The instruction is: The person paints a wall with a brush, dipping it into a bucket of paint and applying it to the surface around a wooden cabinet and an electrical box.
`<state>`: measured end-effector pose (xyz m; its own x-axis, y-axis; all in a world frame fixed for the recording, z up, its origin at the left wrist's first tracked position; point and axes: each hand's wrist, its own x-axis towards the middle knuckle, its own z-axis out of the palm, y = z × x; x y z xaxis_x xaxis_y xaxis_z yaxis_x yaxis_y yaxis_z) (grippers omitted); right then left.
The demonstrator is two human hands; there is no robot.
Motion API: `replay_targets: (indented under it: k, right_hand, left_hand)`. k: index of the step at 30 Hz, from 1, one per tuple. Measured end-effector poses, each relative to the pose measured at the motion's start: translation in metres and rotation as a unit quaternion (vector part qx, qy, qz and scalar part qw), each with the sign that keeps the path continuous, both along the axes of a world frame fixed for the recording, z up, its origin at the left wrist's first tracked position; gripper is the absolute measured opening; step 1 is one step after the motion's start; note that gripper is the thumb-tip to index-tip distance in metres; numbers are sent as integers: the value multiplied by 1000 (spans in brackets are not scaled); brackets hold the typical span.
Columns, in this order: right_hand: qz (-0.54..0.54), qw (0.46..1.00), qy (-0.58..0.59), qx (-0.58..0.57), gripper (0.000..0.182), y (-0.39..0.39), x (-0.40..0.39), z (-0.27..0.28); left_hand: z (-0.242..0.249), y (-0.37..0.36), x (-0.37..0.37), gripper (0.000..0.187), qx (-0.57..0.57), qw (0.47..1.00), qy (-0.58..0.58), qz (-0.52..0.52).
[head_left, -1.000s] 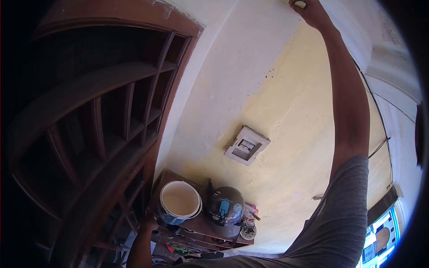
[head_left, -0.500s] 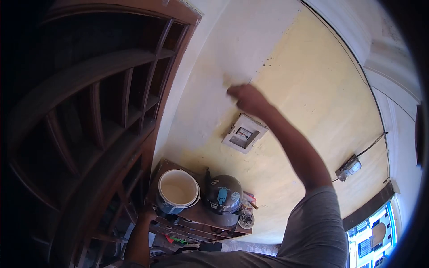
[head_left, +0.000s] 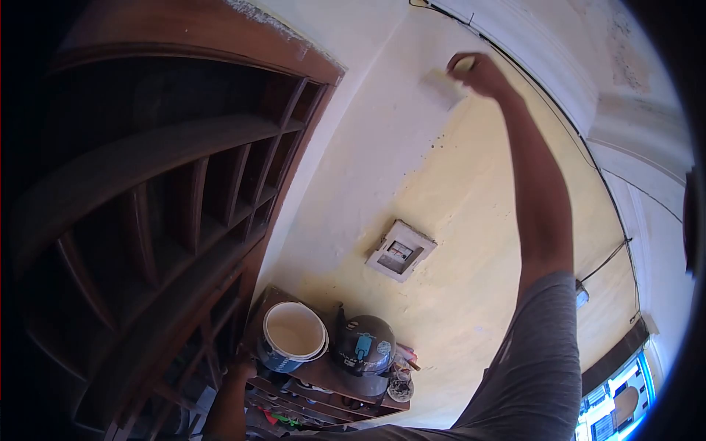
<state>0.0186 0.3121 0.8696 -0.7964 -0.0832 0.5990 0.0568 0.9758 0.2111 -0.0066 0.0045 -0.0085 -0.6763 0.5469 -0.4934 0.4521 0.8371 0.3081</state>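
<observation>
My right hand is raised high at the wall, closed around the pale handle of a wide paintbrush. The brush is blurred, its bristle end at the wall where whitish paint borders yellow. My left hand is low at the left end of a wooden shelf unit, beside a paint bucket; its fingers are too dark to make out. The bucket stands on the shelf top, with a whitish inside. The painted wall is whitish on the left and yellow on the right.
A dark helmet with stickers sits right of the bucket, and a small jar beyond it. A framed electrical box is set in the wall. A brown wooden door frame stands left. Cables run along the wall's upper edge.
My right hand has moved up and to the right along the wall with the paintbrush, which now shows more clearly. The view has shifted upward slightly. My left hand stays by the shelf.
</observation>
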Motion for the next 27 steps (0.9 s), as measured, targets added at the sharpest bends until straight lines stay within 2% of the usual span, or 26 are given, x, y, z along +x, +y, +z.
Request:
replay_targets:
  k: [3, 5, 8, 9, 11, 15, 18, 20, 22, 25, 27]
  right_hand:
    - [20, 993, 85, 77, 8, -27, 8, 34]
    - [20, 972, 137, 187, 7, -30, -1, 49]
    - [12, 970, 154, 188, 11, -38, -11, 42]
    - [13, 970, 154, 188, 11, -32, -16, 34]
    - [-8, 951, 158, 267, 21, -7, -33, 8]
    - [59, 960, 125, 244, 29, 9, -32, -65]
    - [34, 977, 4, 210, 20, -22, -8, -105]
    - [43, 983, 15, 176, 17, -39, 4, -90]
    - [65, 986, 57, 141, 15, -36, 1, -68]
    - [105, 951, 177, 232, 20, -23, -16, -23]
    - [65, 953, 189, 229, 23, -11, -33, 1]
  left_hand:
    - [14, 2, 6, 90, 4, 1000, -5, 14]
    - [21, 2, 6, 90, -17, 1000, -7, 10]
    - [-9, 4, 1, 89, 36, 999, -2, 26]
    - [3, 2, 3, 89, 36, 999, -3, 28]
    - [53, -5, 13, 86, -11, 1000, -16, -3]
    - [31, -3, 14, 82, 23, 999, -9, 32]
    - [46, -6, 13, 80, 30, 996, -60, 60]
    - [49, -9, 13, 80, 17, 1000, -6, -6]
    - [60, -11, 14, 79, 23, 999, -19, 25]
    - [50, -5, 16, 79, 27, 997, -35, 58]
    - [36, -2, 13, 78, 23, 997, -32, 65]
